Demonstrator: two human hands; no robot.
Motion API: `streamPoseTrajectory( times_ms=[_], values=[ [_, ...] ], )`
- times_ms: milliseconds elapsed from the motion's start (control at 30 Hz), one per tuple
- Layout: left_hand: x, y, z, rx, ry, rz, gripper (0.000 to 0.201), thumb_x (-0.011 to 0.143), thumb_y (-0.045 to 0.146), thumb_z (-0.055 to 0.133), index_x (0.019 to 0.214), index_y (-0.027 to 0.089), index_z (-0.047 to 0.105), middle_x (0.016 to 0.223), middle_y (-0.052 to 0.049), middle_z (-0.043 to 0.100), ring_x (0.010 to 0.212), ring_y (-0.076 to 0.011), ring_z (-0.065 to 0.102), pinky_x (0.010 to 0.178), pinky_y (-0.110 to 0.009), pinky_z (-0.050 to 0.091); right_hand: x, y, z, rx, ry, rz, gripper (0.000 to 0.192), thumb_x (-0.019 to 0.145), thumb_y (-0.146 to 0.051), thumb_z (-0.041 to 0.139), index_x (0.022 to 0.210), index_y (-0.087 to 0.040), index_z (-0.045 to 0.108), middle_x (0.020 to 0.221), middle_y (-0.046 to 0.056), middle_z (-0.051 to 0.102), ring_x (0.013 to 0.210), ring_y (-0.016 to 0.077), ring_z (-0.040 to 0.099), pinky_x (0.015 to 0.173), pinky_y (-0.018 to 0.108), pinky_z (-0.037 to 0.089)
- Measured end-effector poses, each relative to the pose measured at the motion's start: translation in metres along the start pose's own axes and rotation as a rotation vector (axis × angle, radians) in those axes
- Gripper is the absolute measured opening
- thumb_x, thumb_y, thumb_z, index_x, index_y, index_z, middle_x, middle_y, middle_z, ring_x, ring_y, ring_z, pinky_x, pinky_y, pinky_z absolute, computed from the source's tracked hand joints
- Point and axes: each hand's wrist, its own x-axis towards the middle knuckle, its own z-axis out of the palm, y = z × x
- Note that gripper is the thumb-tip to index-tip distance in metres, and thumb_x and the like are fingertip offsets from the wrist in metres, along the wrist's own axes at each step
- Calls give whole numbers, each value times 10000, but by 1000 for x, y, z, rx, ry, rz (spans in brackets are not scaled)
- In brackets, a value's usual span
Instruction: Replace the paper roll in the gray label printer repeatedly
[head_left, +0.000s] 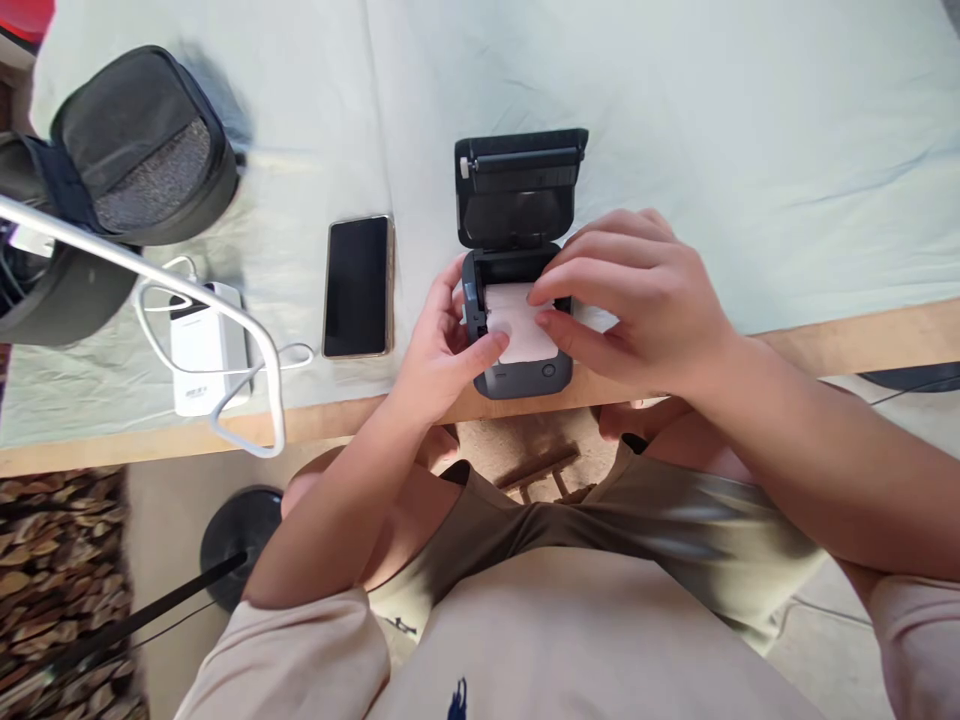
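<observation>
The small dark grey label printer (517, 330) sits at the near edge of the cloth-covered table (675, 120), its lid (520, 185) swung up. My left hand (439, 345) grips its side; my right hand (637, 300) pinches the white paper roll (517, 325) inside. A black phone (358, 287) lies just left.

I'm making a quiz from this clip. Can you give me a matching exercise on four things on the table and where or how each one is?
Things:
1. printer
2. phone
3. power bank
4. black bag

States:
A. far left corner, unzipped
B. face up, screen dark
C. lid open, both hands on its paper roll
D. white, cable plugged in

Pairs: 1-C, 2-B, 3-D, 4-A
</observation>
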Motion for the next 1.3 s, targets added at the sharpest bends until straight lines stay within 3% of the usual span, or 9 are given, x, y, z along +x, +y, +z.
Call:
streamPoseTrajectory(
  times_ms=[167, 367, 500, 633, 733, 933, 1067, 1200, 1300],
  values=[
    [0, -2, 2, 18, 57, 56, 600, 831, 437, 972, 1321, 320, 646, 1054, -1, 737, 888, -188, 755, 761, -278, 616, 1, 4, -3, 42, 33, 41, 253, 1071, -289, 535, 1188, -238, 753, 1218, 111, 775, 1083, 273, 705, 952, 454, 527],
    [1, -6, -1, 42, 57, 77, 522, 835, 472, 965, 1236, 283, 689, 1211, -36, 749, 1237, -281, 727, 1070, -360, 603, -8, 3, 9, -16, -60, -100, 239, 1047, -400, 587, 1189, -299, 752, 1012, 28, 791, 1200, 314, 677, 954, 460, 478],
    [1, -5, 0, 4, 50, 62, 486, 882, 453, 923, 1278, 295, 690, 1240, -37, 757, 1296, -299, 717, 1138, -398, 586, -9, -1, 10, -29, -24, -38, 393, 1048, -350, 584, 1423, -319, 696, 1267, 37, 801, 1141, 271, 707, 969, 443, 506],
    [1, -4, 1, -20, 11, 88, 496, 916, 412, 891, 1354, 306, 681, 1258, -29, 769, 1253, -271, 740, 1089, -371, 616, -4, -4, 6, 19, 25, -15, 512, 1050, -271, 569, 1558, -219, 604, 1466, 80, 752, 1214, 237, 738, 1023, 394, 556],
    [2, -2, 3, -54, 2, 81, 495, 907, 421, 889, 1339, 293, 685, 1262, -32, 779, 1276, -272, 742, 1052, -353, 637, -1, -5, 2, 27, 31, 20, 454, 1049, -224, 553, 1490, -224, 660, 1436, 83, 763, 1247, 234, 743, 1034, 384, 570],
    [2, 2, 7, -118, 33, -11, 498, 894, 496, 868, 1310, 291, 688, 1094, -34, 768, 1193, -314, 771, 838, -371, 683, 2, -2, -6, 17, -24, 74, 195, 1029, -222, 580, 1084, -237, 767, 1121, 65, 788, 925, 211, 726, 781, 354, 555],
    [4, -3, 1, -94, -27, 6, 484, 907, 544, 869, 1319, 348, 708, 1292, -24, 781, 1343, -358, 713, 1021, -447, 679, 1, 0, -4, -16, -134, 31, 254, 1063, -280, 526, 994, -269, 770, 1001, 39, 787, 894, 229, 705, 779, 384, 507],
    [3, -6, -6, 2, -120, 76, 479, 1005, 540, 783, 1419, 318, 690, 1534, -29, 697, 1588, -342, 542, 1328, -447, 485, 0, 0, -3, -54, -189, 57, 257, 1039, -305, 588, 1194, -274, 790, 1224, 46, 832, 1030, 270, 757, 787, 397, 502],
    [2, -6, -7, 63, -141, 112, 552, 1003, 579, 778, 1469, 305, 666, 1640, -48, 635, 1668, -322, 445, 1407, -442, 363, -1, -2, -6, -90, -196, 125, 292, 969, -311, 681, 1240, -307, 787, 1249, 17, 844, 1005, 283, 784, 686, 391, 440]
  ],
)
